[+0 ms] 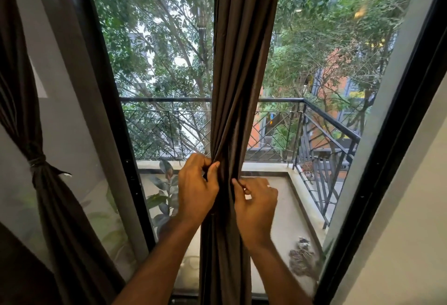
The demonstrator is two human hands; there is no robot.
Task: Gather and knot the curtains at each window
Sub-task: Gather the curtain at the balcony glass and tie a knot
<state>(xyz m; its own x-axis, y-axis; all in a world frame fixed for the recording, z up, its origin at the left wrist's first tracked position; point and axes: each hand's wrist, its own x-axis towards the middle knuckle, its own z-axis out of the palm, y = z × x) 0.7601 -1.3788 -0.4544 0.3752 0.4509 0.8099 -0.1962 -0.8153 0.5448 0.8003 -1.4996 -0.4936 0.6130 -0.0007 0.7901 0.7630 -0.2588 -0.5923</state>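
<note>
A dark brown curtain (242, 62) hangs in a narrow gathered column down the middle of the glass window. My left hand (196, 191) grips its left folds at waist height, thumb and fingers curled into the cloth. My right hand (256, 205) pinches the curtain's right edge just below and beside the left hand. At the far left a second brown curtain (55, 208) hangs pulled together, cinched by a tie (37, 160) around its middle.
A black window frame (116, 135) runs down the left and another black frame (387, 159) slants down the right. Beyond the glass lie a balcony with a black metal railing (326, 120), a potted plant (162, 198) and trees.
</note>
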